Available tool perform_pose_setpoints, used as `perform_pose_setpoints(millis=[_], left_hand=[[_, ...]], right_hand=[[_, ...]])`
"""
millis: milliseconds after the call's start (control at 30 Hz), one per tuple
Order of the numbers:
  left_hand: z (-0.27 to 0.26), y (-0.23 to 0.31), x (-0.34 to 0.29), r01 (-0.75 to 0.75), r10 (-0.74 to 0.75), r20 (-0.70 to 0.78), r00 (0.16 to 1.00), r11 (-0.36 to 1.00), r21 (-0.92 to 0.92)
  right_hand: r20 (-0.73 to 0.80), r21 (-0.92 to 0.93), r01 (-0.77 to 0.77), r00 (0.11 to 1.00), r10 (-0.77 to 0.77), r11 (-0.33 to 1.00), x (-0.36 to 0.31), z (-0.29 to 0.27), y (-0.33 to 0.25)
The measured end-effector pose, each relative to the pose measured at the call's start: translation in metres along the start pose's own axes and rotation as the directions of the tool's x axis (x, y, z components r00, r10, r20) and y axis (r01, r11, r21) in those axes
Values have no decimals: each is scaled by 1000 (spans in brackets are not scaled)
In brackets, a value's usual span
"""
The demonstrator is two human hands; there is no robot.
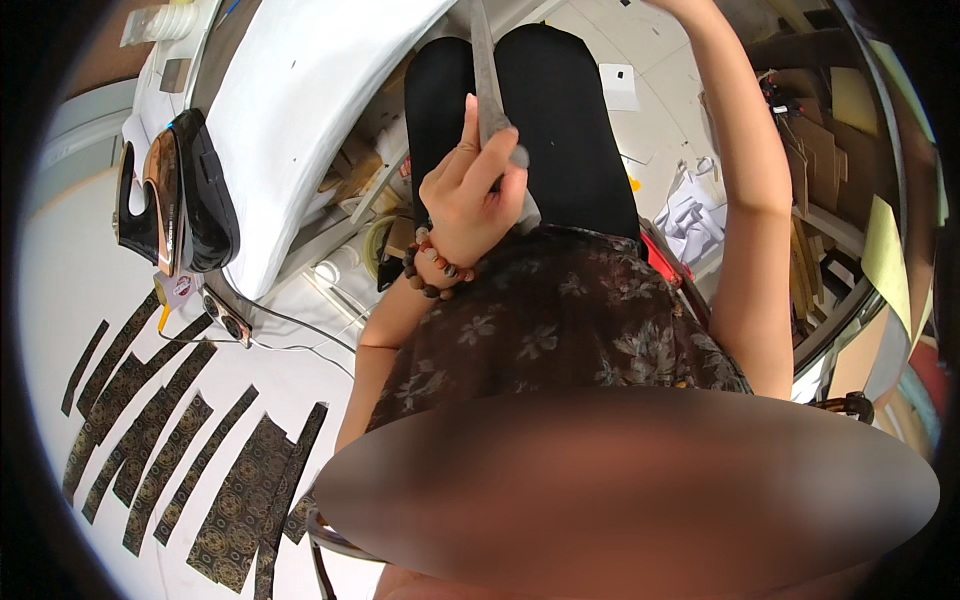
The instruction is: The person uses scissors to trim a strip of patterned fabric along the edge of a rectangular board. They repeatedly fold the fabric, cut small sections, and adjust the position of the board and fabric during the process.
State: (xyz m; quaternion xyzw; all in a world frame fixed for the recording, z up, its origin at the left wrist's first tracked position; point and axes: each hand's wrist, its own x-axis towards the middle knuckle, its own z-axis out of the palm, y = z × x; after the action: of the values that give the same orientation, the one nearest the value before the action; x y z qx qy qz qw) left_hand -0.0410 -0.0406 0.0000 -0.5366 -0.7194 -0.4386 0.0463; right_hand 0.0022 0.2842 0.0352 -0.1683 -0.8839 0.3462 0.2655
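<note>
My left hand [475,190], with a beaded bracelet [437,268] at its wrist, is closed on a long, narrow grey strip [485,70]. One finger points up along the strip, and the others curl round it. The strip runs from the top edge down over my lap, and its lower end comes out below the fist. I cannot tell what it is made of. At the top edge, my right hand [680,4] is almost wholly cut off, so its fingers do not show. To the left, a white cloth-like surface [300,110] slopes beside my knees.
A black and copper-coloured iron [190,195] stands at the left, with a black cable [290,313] nearby. Several dark, gold-patterned fabric pieces [245,490] lie on a white surface [300,375]. Crumpled white cloth [690,215] and cardboard pieces [815,150] are at the right.
</note>
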Motion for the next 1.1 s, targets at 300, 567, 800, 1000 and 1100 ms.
perform_pose_setpoints(millis=[300,567,800,1000,1100], left_hand=[[-1,15,0,148,-146,30,989,987,-57],[8,13,-1,165,-175,-28,984,963,-211],[7,13,1,167,-174,-31,984,971,-169],[1,12,11,113,-114,-15,993,992,-59],[5,12,9,141,-144,-33,989,988,-68]], right_hand=[[357,561,-263,932,57,785,-139,-40,15],[290,877,-281,956,36,389,-157,48,-41],[25,860,-56,997,68,508,-174,81,-71],[109,873,-166,983,149,459,-166,78,-64],[121,885,-209,966,227,416,-157,96,-65]])
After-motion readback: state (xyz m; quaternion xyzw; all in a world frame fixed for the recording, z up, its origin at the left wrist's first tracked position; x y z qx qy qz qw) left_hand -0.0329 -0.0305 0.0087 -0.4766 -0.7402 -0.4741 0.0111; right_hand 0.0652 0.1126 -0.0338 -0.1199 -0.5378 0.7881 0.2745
